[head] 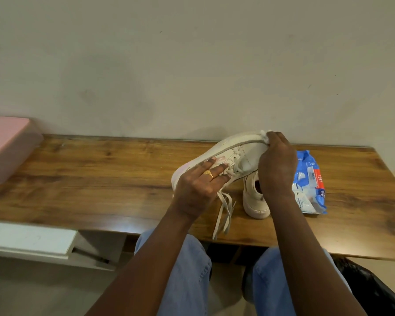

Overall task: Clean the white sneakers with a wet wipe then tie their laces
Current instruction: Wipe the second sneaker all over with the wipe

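Two knees in light blue jeans (187, 270) sit under the near edge of the wooden table (100, 179). Loose laces (224, 208) trail from the raised sneaker down across that edge. Just right of them the nearer sneaker (253, 201) stands upright on the table. Its heel faces the person and its long axis runs straight away; its front is hidden behind the right hand.

The raised sneaker (244, 151) lies tilted on its side, with its long axis slanting from lower left to upper right. The pink-tinged heel end is low at the left, the toe end points up toward the wall, and the sole edge is turned to the far side. Whether the heel rests on the table cannot be told.

The left hand (196, 185) holds this sneaker at its middle, fingers curled over the lace area. The right hand (276, 165) is at the toe end, fingertips pinching a white wet wipe (263, 132) against the sole edge.

A blue wipe pack (310, 176) lies just right of that hand. Well apart, at the far left, is a pink box (7, 147). A plain beige wall (192, 65) stands behind the table.
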